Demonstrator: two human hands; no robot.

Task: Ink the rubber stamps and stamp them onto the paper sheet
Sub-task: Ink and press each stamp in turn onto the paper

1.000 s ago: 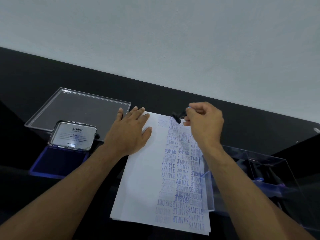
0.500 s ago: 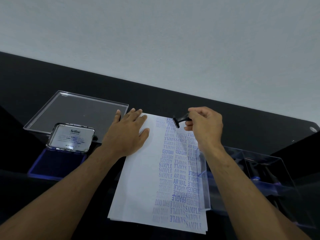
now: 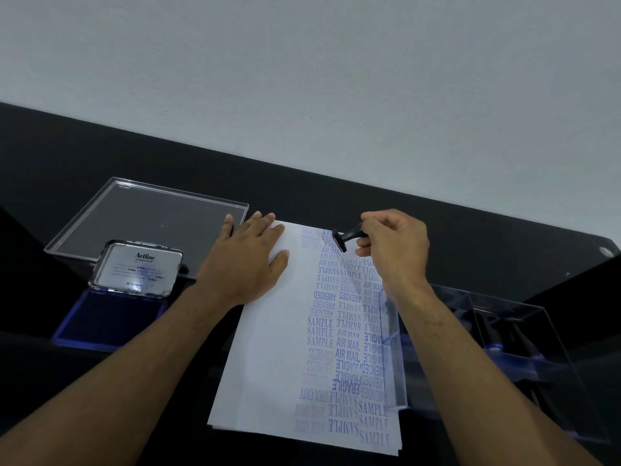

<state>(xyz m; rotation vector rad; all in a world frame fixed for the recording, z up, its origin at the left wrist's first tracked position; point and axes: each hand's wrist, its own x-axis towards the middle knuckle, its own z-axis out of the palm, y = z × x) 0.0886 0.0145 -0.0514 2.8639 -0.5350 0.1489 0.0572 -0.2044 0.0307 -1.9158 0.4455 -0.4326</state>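
A white paper sheet (image 3: 268,358) lies on the black table, its right half covered with blue stamped words. My left hand (image 3: 245,264) rests flat on the sheet's far left corner with straight fingers. My right hand (image 3: 396,247) pinches the handle of a small black rubber stamp (image 3: 346,237), held tilted just above the sheet's far edge, its face turned left and down. An open blue ink pad (image 3: 107,317) with its silver lid (image 3: 137,269) raised sits to the left.
A clear plastic lid (image 3: 148,220) lies behind the ink pad. A clear plastic box (image 3: 524,358) holding more stamps stands at the right, overlapping the sheet's right edge. A pale wall rises behind the table's far edge.
My right hand has lifted the stamp off the far edge of the sheet and tilted it, leaving it slightly to the right. My left hand has stayed flat on the paper.
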